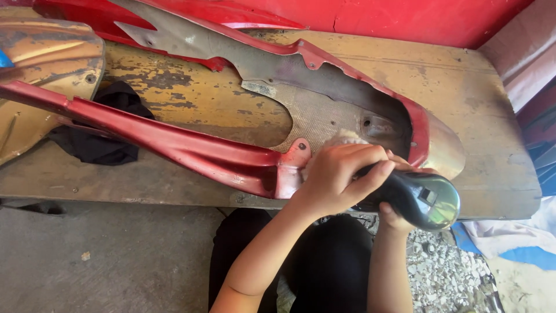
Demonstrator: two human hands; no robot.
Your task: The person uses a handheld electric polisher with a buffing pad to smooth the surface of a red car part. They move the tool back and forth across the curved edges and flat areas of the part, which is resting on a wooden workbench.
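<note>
Going left to right: there's a gold panel (pixel 40 75) at the far left, a black rag (pixel 101 130) tucked behind the red fairing (pixel 191 148), and then your hands. The fairing lies inside-up on the bench (pixel 492 145), its tail end by your hands.

Your left hand (pixel 336 177) is wrapped over the front of the polisher (pixel 420 200), fingers curled tight round its neck. Your right hand (pixel 394 217) is under the body and mostly hidden, so I can't tell how it's gripping. The white pad (pixel 341 141) just peeks out above your knuckles, pressed against the inside of the fairing next to the pink mounting tab (pixel 292 168).

Tips, for what they're worth: keep the pad flat to the surface, since that shell curves and an edge will dig in. Mind the tab and the jagged cut edge, a spinning pad could catch there. The fairing isn't clamped that I can see, so go light or it may skate.

The bench is worn wood with flaking yellow paint, so not smooth. There's a red wall (pixel 405 17) behind, concrete floor (pixel 104 261) lower left, gravel (pixel 446 266) and a blue cloth (pixel 521 255) lower right.
</note>
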